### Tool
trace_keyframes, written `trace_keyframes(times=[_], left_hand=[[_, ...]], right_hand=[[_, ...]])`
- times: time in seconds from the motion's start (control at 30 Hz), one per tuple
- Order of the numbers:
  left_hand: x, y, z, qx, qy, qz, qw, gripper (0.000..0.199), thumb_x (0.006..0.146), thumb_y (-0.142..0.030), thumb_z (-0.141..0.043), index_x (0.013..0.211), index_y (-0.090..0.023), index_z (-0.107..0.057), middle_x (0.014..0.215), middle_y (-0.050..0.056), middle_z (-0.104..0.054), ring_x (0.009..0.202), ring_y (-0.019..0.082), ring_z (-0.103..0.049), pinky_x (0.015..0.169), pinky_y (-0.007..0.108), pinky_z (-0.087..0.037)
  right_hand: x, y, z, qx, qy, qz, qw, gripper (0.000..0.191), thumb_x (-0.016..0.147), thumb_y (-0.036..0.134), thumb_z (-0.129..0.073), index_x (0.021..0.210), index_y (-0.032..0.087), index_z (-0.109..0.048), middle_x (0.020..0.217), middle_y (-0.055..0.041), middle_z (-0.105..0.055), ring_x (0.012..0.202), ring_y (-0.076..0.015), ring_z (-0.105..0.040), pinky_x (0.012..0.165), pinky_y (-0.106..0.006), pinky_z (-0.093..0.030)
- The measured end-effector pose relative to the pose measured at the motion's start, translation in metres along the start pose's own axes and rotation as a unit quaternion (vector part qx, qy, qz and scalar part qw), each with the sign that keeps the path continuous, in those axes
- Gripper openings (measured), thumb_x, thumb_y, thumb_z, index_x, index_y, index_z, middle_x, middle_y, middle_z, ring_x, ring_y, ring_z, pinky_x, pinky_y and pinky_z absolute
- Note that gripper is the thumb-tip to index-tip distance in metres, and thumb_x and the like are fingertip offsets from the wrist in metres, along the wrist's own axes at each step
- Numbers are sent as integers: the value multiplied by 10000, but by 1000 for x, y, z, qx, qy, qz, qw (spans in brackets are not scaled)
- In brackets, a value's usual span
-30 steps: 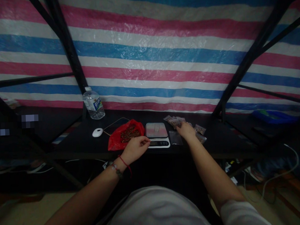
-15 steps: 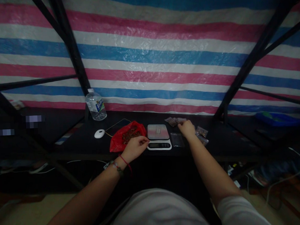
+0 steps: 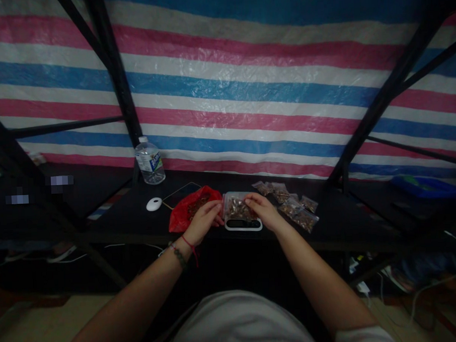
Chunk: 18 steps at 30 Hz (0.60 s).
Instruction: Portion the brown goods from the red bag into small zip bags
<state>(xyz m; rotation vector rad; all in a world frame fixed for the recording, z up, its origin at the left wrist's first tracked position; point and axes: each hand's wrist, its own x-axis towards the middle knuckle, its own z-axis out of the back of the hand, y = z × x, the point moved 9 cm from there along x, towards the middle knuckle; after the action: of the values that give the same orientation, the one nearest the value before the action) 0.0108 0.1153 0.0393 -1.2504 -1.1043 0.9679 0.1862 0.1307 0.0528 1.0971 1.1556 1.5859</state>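
Our left hand [image 3: 204, 220] and right hand [image 3: 265, 212] pinch the clear plastic bag [image 3: 237, 209], long axis sideways, over the digital scale [image 3: 236, 229].

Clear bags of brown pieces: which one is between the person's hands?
The bag over the scale, between the left hand and right hand; the other bags lie farther right on the table.

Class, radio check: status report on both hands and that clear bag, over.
Right hand holds clear bag over scale. Left hand at bag's left edge, grip unclear. Red bag close by left hand.
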Motion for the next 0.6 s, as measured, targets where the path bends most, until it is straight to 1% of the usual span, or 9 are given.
trace_keyframes(times=[0.07,0.13,0.2,0.27,0.33,0.37,0.47,0.53,0.6], left_hand=[[-2,1,-5,-22,27,12,999,403,766,-515,-625,883,-130,-606,591,-11,-595,497,98,-559,503,205,-419],[-5,2,-11,-39,64,29,997,378,732,-500,-671,773,-135,-582,559,-8,-591,486,95,-547,501,206,-413],[-7,3,-16,-54,88,43,994,372,705,-481,-707,756,-137,-575,585,4,-615,500,94,-556,506,204,-410],[-9,1,-19,-59,99,47,992,379,695,-481,-722,761,-136,-578,610,13,-630,522,94,-566,514,200,-409],[-12,0,-24,-50,105,45,992,391,697,-496,-718,765,-135,-585,644,24,-646,554,100,-581,530,203,-420],[-13,-1,-26,-41,109,41,992,395,701,-507,-709,763,-136,-588,655,26,-650,567,105,-586,541,208,-428],[-16,-4,-35,2,118,12,993,386,707,-514,-696,732,-140,-603,654,17,-645,586,114,-582,565,224,-441],[-18,-6,-39,30,121,-18,992,371,712,-499,-694,706,-138,-611,671,20,-649,614,123,-583,585,233,-446],[-19,-7,-42,49,122,-37,991,363,718,-490,-690,693,-135,-616,691,27,-655,639,129,-586,599,237,-448]], right_hand=[[-4,-2,-9,4,12,-6,1000,394,776,586,-559,908,216,-570,562,51,-404,441,-97,-372,416,-222,-305],[-6,-6,-8,-6,-12,-18,1000,402,792,595,-526,907,212,-570,573,44,-406,447,-102,-369,414,-226,-300],[-10,-4,2,-45,-71,-16,996,396,794,582,-518,913,207,-566,619,25,-455,488,-114,-399,438,-232,-317],[-19,8,13,-104,-148,19,983,358,784,546,-545,884,202,-558,706,0,-519,571,-128,-447,501,-238,-356],[-29,21,10,-155,-168,56,972,317,770,512,-586,802,200,-542,735,-5,-542,628,-133,-467,556,-240,-371],[-33,24,2,-169,-141,60,974,313,763,504,-606,757,199,-532,710,2,-538,626,-131,-465,563,-238,-365],[-41,20,-34,-182,-8,34,983,338,733,489,-671,677,192,-521,602,33,-501,565,-112,-438,528,-229,-322],[-45,16,-48,-192,33,27,981,334,711,469,-710,675,181,-545,594,38,-507,557,-105,-435,521,-226,-311],[-46,11,-52,-191,48,29,980,304,705,439,-727,703,169,-588,618,33,-538,570,-105,-455,529,-225,-327]])
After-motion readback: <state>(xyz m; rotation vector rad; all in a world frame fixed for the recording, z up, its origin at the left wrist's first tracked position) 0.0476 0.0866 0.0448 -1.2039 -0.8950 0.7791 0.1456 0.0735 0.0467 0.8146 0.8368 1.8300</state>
